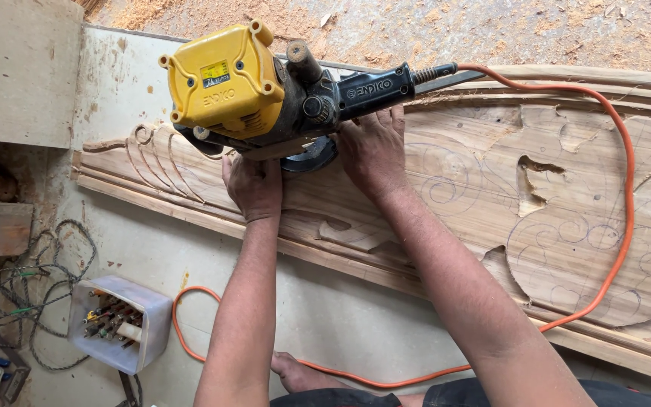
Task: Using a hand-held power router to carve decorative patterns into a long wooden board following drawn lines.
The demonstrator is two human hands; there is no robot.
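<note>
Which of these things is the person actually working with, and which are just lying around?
In use: yellow and black power tool, carved wooden panel, orange power cord, left hand, right hand.
Lying about: clear plastic box of bits, tangled grey-green cord.

Carved wooden panel [551,218]: flat on the pale worktop [325,309], running left to right.
Yellow-and-black power router [265,90]: on the panel's left part.
Left hand [254,185]: below the router.
Right hand [371,147]: right of it.
Orange cord [625,181]: across the panel.
Clear plastic box of bits [120,322]: lower left.
</note>
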